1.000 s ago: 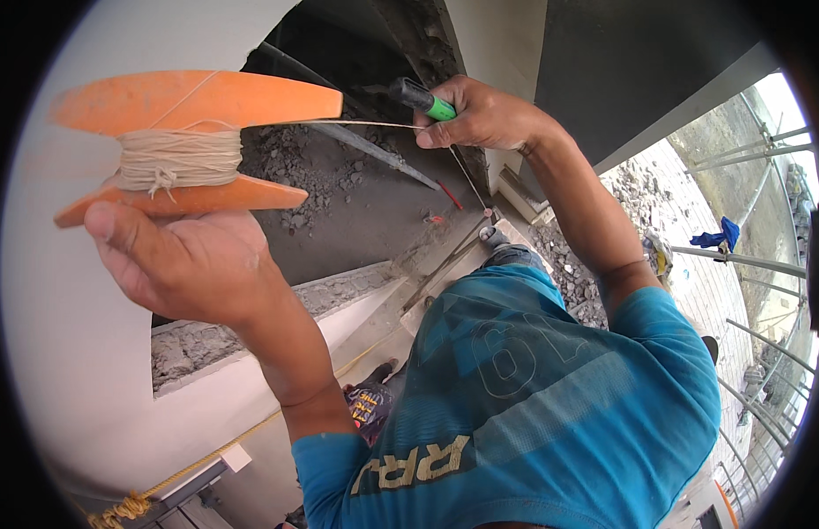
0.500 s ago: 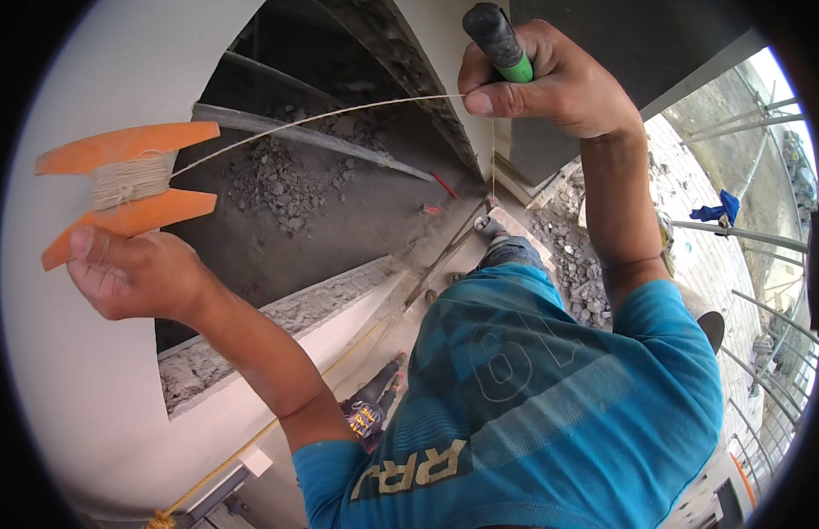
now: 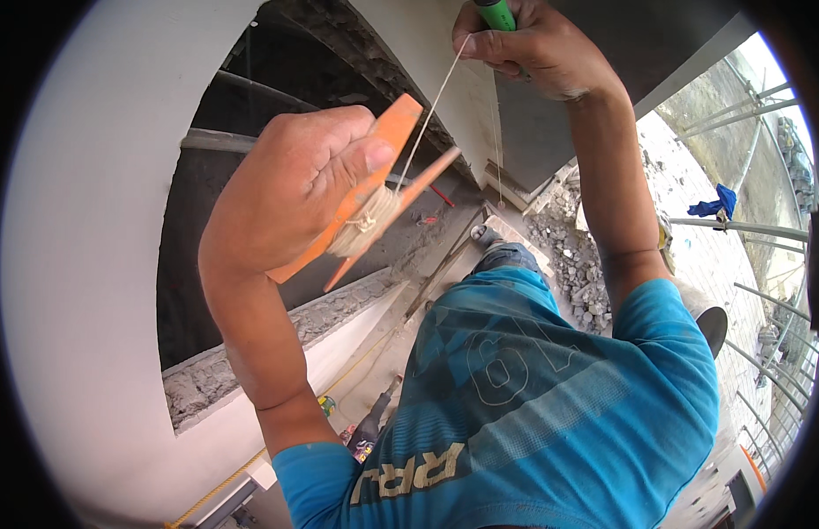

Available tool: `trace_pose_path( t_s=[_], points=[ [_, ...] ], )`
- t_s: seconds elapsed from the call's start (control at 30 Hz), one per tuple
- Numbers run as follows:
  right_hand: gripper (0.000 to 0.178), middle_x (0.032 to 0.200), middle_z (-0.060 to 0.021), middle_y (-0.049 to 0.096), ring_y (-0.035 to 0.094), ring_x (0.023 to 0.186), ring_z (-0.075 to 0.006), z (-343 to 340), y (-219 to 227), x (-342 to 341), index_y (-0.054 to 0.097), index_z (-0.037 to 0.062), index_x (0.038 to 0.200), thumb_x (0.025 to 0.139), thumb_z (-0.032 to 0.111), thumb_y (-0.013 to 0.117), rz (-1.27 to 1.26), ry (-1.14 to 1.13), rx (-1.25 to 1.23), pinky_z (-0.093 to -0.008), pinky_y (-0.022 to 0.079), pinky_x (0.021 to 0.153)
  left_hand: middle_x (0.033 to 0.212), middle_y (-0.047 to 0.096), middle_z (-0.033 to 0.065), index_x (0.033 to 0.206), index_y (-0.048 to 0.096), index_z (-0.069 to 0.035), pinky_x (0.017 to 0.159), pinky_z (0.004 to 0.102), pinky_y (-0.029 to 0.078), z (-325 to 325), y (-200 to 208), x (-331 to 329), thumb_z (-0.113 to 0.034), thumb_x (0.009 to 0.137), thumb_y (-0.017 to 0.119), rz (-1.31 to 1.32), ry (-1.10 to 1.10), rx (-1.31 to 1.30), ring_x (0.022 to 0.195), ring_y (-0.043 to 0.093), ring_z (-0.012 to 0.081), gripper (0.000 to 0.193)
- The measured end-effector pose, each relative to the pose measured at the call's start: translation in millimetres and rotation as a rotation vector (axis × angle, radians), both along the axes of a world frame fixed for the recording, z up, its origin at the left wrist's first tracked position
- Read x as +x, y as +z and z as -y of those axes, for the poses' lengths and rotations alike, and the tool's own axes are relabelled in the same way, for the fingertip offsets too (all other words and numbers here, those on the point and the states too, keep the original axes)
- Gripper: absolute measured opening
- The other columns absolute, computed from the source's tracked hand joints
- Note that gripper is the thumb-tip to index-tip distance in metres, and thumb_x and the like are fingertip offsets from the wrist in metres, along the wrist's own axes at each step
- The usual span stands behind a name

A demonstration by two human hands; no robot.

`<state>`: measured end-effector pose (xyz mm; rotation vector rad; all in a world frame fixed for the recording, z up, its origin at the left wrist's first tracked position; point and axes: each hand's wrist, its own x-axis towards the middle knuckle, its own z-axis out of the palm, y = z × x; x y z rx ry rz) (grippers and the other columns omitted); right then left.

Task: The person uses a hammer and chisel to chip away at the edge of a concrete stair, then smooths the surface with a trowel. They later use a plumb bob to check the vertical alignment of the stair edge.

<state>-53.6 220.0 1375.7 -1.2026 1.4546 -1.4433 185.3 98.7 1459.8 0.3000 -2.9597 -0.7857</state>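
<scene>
My left hand point(image 3: 281, 189) is closed around an orange string winder point(image 3: 399, 123), tilted upright, with off-white string point(image 3: 365, 225) wound on its middle. From the winder the string runs up, fairly straight, to my right hand point(image 3: 555, 53), which pinches it between thumb and fingertips. That same hand also grips a green marker point(image 3: 497, 14), whose upper end is cut off by the top of the picture. Below my right hand a thin line hangs down beside the wall edge; its lower end is too small to make out.
Left of me a white wall point(image 3: 83, 220) has a rough-edged opening with a metal pipe point(image 3: 217, 139) across it. Broken rubble point(image 3: 572, 256) lies by my feet. Scaffold pipes point(image 3: 744, 229) and a blue cloth point(image 3: 716, 203) are at right. Another person's leg point(image 3: 371, 423) shows below.
My left hand has swung right and turned the winder more upright, toward my right hand. The string between them is shorter and steeper. My right hand has risen slightly, with the marker.
</scene>
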Motion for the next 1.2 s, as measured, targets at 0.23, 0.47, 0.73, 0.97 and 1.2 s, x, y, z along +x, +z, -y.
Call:
trace_pose_path(
  t_s=[0.23, 0.47, 0.73, 0.97, 1.2],
  points=[
    [0.023, 0.065, 0.0023, 0.052, 0.046, 0.06, -0.0092, -27.9, -25.3, 25.7, 0.064, 0.0002, 0.08, 0.077, 0.02, 0.074, -0.181, 0.18, -0.2, -0.0252, 0.036, 0.056, 0.079, 0.059, 0.0131, 0.086, 0.055, 0.003, 0.063, 0.0354, 0.049, 26.7, -2.0, 4.1, -0.03, 0.095, 0.051, -1.066, 0.581, -0.085, 0.066, 0.058, 0.0208, 0.035],
    [0.03, 0.07, -0.0001, 0.059, 0.054, 0.069, -0.0102, 5.6, -31.5, 19.4, 0.067, 0.0025, 0.086, 0.076, 0.029, 0.075, -0.076, 0.089, -0.011, -0.0251, 0.041, 0.064, 0.105, 0.054, 0.0138, 0.113, 0.047, 0.006, 0.085, 0.0363, 0.046, 3.8, 1.2, -54.0, -0.027, 0.097, 0.043, -1.256, 0.335, 0.826, 0.095, 0.054, 0.0214, 0.037],
    [0.078, 0.109, -0.0148, 0.062, 0.056, 0.106, -0.0198, -12.4, -2.8, -15.8, 0.052, -0.0067, 0.119, 0.06, 0.03, 0.087, 0.194, 0.209, -0.387, -0.0317, 0.041, 0.095, 0.115, 0.056, 0.0145, 0.118, 0.048, -0.002, 0.097, 0.0388, 0.041, 2.3, -33.7, -90.9, -0.027, 0.1, 0.035, -0.824, -0.395, 1.654, 0.108, 0.054, 0.0231, 0.034],
    [0.047, 0.079, -0.0059, 0.061, 0.051, 0.059, -0.0077, 3.6, -11.6, 0.5, 0.059, -0.0018, 0.107, 0.072, 0.024, 0.076, 0.088, 0.042, -0.583, -0.0211, 0.038, 0.051, 0.082, 0.059, 0.0055, 0.101, 0.055, 0.002, 0.066, 0.0241, 0.049, -1.6, -16.0, -61.3, -0.03, 0.097, 0.046, -0.408, 0.156, 1.267, 0.071, 0.059, 0.0119, 0.033],
    [0.026, 0.057, 0.0026, 0.048, 0.042, 0.048, -0.0063, 22.0, -35.6, 14.5, 0.063, 0.0025, 0.079, 0.079, 0.026, 0.074, 0.266, 0.199, -0.248, -0.0224, 0.03, 0.044, 0.066, 0.048, -0.0002, 0.08, 0.057, -0.001, 0.056, 0.0234, 0.038, 26.3, 17.0, -29.4, -0.04, 0.083, 0.068, 0.126, 0.03, 0.625, 0.058, 0.043, 0.0091, 0.041]
  ],
)
